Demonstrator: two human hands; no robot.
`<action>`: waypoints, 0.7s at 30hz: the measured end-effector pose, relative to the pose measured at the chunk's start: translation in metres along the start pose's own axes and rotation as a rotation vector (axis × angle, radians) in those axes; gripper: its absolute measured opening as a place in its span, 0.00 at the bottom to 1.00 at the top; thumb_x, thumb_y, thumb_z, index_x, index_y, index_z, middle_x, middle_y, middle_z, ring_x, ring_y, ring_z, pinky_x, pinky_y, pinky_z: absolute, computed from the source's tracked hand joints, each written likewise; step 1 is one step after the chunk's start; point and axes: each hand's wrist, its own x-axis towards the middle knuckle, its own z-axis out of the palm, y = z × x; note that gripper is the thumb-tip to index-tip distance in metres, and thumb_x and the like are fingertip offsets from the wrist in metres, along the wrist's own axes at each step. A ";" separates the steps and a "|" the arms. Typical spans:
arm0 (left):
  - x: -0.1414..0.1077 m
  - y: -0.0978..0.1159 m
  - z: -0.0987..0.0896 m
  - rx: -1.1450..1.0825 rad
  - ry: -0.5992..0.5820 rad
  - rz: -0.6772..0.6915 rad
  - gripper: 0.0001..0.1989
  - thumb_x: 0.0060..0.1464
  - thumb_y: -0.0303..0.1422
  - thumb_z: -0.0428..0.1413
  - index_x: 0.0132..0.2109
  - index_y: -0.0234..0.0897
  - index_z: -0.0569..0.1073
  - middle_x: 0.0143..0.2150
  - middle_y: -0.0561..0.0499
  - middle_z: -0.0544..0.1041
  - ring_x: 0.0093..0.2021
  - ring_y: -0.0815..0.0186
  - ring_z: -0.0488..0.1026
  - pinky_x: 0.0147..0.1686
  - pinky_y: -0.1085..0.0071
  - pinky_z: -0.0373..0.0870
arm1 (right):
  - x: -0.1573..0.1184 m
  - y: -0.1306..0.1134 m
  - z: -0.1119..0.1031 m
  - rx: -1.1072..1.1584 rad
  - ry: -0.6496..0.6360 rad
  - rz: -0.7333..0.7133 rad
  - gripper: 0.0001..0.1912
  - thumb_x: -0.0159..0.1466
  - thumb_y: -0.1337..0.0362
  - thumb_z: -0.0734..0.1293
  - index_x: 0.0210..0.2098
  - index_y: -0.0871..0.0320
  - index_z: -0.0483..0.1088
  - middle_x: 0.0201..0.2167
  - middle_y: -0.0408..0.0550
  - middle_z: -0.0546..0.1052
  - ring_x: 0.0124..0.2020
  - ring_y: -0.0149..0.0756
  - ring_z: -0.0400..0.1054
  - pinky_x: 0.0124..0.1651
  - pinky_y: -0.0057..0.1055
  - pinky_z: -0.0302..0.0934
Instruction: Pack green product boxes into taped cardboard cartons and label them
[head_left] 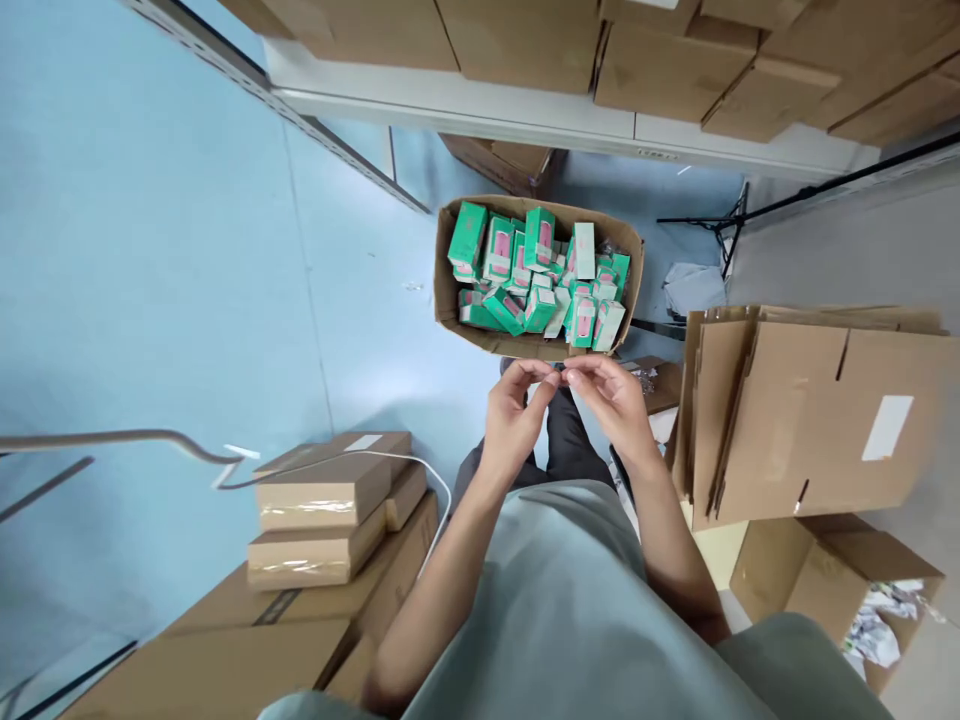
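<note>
Both hands meet in front of my body, just at the near edge of an open cardboard box (444,290). My left hand (521,405) is closed in a pinch, thumb against fingertips. My right hand (609,398) pinches in the same way, its fingertips touching or nearly touching those of the left. Whatever lies between the fingertips is too small to make out. Inside the cardboard box, many small green and white boxes (539,240) with pink pictures lie jumbled, some upright and some tilted.
Shelving (465,100) with cartons runs across the top. Stacked parcels (307,500) and a white cable (442,480) are at lower left. Flattened cartons (810,410) stand at right, above a box of crumpled waste (874,635). A black tripod (735,220) is upper right.
</note>
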 end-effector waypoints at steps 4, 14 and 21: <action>0.036 -0.041 0.010 -0.008 0.026 -0.054 0.10 0.59 0.42 0.66 0.40 0.41 0.77 0.41 0.48 0.82 0.45 0.58 0.79 0.54 0.60 0.75 | 0.040 0.042 -0.002 -0.054 0.023 0.021 0.23 0.68 0.39 0.75 0.47 0.52 0.81 0.45 0.51 0.86 0.50 0.46 0.81 0.56 0.40 0.76; 0.162 -0.210 -0.038 -0.065 0.219 -0.369 0.07 0.55 0.33 0.66 0.40 0.39 0.78 0.37 0.49 0.82 0.40 0.60 0.80 0.50 0.63 0.75 | 0.157 0.211 0.009 -0.264 0.000 0.130 0.29 0.67 0.38 0.74 0.52 0.56 0.79 0.49 0.57 0.85 0.51 0.47 0.82 0.55 0.43 0.77; 0.251 -0.358 -0.077 -0.080 0.393 -0.665 0.06 0.53 0.26 0.62 0.39 0.38 0.75 0.29 0.53 0.76 0.32 0.65 0.73 0.37 0.69 0.68 | 0.248 0.317 0.011 -0.671 0.078 0.183 0.38 0.67 0.41 0.76 0.67 0.58 0.71 0.60 0.65 0.79 0.55 0.51 0.79 0.59 0.46 0.74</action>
